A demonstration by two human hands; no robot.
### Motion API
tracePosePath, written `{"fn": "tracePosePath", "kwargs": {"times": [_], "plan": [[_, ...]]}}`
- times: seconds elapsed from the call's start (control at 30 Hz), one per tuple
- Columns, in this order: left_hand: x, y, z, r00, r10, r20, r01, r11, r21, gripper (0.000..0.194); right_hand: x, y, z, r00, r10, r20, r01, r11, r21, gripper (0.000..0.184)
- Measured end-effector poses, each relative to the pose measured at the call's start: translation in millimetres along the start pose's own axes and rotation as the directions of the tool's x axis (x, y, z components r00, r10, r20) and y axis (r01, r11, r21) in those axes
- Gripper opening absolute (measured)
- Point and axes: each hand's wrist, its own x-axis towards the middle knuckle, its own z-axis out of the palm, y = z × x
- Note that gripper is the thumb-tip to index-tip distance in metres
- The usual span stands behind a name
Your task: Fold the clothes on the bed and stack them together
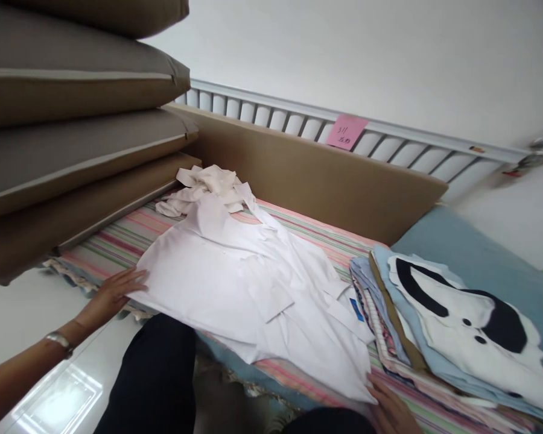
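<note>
A white shirt [217, 265] lies loosely spread over a striped bed sheet [140, 229], its surface creased and a sleeve folded across the middle. At its left edge my left hand [120, 284] grips a corner of the fabric, a silver bracelet on the wrist. My right hand [391, 407] is at the opposite lower corner with fingers closed on the cloth; the bottom of the frame cuts part of it off. Beyond the shirt sits a crumpled off-white garment [212, 181]. Just right of the shirt is a stack of folded clothes [407, 331], topped by a black-and-white garment [479, 325].
Large brown-grey cushions [85, 138] are piled at the left. A brown board [308, 175] leans along the back against a white slatted rail [280, 117] bearing a pink note [346, 131]. A blue surface [470, 241] extends at the right. My legs [156, 374] are against the bed's near edge.
</note>
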Motion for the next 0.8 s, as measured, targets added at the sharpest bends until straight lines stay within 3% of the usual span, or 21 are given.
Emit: {"fn": "tracePosePath", "kwargs": {"times": [0.1,0.17,0.27,0.37,0.43,0.6,0.67,0.73,0.8], "plan": [[22,-4,-15.5,0.998,-0.029,0.063,0.042,0.979,-0.201,0.026,7,-1,-4,0.996,0.07,-0.062,-0.067,0.997,0.045,0.038],[35,-1,-31.0,0.978,-0.132,0.161,0.183,0.914,-0.362,0.024,15,-8,-11,0.988,0.13,-0.078,-0.125,0.99,0.072,0.04],[58,8,-47.0,0.881,-0.355,0.311,0.471,0.71,-0.524,0.033,38,-25,-18,0.964,0.247,-0.096,-0.236,0.966,0.108,0.041],[84,14,-42.7,0.78,-0.505,0.37,0.623,0.566,-0.54,0.044,64,-41,-13,0.931,0.351,-0.1,-0.343,0.935,0.09,0.041],[99,14,-30.3,0.77,-0.548,0.326,0.637,0.626,-0.45,0.043,79,-47,-4,0.916,0.391,-0.088,-0.389,0.92,0.043,0.041],[114,19,-5.8,0.831,-0.537,0.143,0.552,0.828,-0.095,0.032,97,-54,19,0.906,0.418,-0.074,-0.424,0.891,-0.16,0.043],[115,26,-5.1,0.836,-0.544,0.069,0.531,0.835,0.144,0.038,96,-58,23,0.902,0.42,-0.101,-0.431,0.874,-0.223,0.046],[116,32,-5.3,0.84,-0.542,0.013,0.495,0.777,0.388,0.047,94,-62,25,0.894,0.427,-0.134,-0.448,0.852,-0.271,0.051],[117,36,-2.4,0.847,-0.53,0.043,0.438,0.741,0.509,0.05,92,-67,28,0.88,0.457,-0.128,-0.472,0.816,-0.333,0.055]]}}
